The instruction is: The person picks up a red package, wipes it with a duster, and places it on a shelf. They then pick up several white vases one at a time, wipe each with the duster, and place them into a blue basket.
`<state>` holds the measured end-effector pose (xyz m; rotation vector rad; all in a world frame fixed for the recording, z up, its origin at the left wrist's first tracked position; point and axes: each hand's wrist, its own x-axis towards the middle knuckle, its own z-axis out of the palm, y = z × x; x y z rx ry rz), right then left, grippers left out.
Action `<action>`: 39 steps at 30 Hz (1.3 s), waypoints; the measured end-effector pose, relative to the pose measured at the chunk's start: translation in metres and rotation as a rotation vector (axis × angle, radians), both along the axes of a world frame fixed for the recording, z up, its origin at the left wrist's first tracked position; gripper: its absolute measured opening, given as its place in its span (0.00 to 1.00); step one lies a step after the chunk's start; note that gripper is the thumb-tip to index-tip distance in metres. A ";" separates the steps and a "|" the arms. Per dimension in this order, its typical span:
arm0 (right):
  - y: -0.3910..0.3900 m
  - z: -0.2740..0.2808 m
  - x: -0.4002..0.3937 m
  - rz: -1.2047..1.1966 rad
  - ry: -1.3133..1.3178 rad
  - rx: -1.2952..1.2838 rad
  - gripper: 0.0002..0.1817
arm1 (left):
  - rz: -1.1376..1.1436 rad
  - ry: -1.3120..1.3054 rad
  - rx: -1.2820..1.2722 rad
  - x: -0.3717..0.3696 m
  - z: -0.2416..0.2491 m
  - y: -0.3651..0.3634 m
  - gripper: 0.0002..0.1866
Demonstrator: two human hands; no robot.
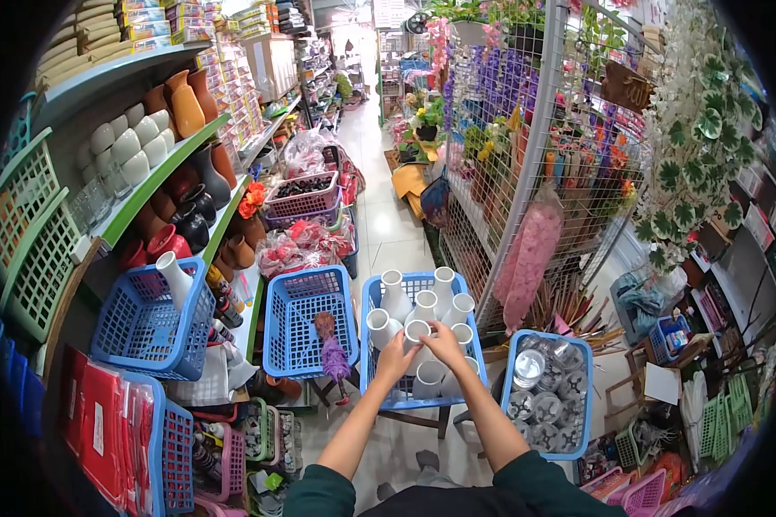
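Note:
Several white vases stand upright in a blue basket (477, 379) in front of me. My left hand (395, 358) and my right hand (444, 345) close around the neck of one white vase (418, 330) in the middle of the group, one from each side. Other white vases (395, 297) stand behind and beside it. To the left is a second blue basket (272, 332), with a purple feather duster (334, 358) in it. Farther left, one white vase (175, 280) leans in a third blue basket (194, 349).
A blue basket (589, 388) of clear glassware is at the right. Shelves (151, 185) of bowls and vases line the left. A wire rack (526, 164) with flowers stands at the right, beside a tiled aisle (375, 172). Red packets (103, 414) lie at lower left.

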<state>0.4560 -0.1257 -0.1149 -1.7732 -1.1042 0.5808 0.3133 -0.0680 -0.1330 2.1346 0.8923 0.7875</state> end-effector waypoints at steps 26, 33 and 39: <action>0.020 0.077 -0.166 0.420 0.003 0.250 0.50 | 0.577 -1.073 -0.509 -0.154 0.065 0.019 0.31; 0.100 -0.059 -0.188 0.503 0.290 -0.027 0.26 | 0.550 -1.369 -0.849 -0.232 -0.006 0.020 0.31; 0.117 -0.055 -0.199 0.411 -0.291 -0.466 0.35 | 0.511 -1.485 -0.905 -0.252 -0.012 0.049 0.33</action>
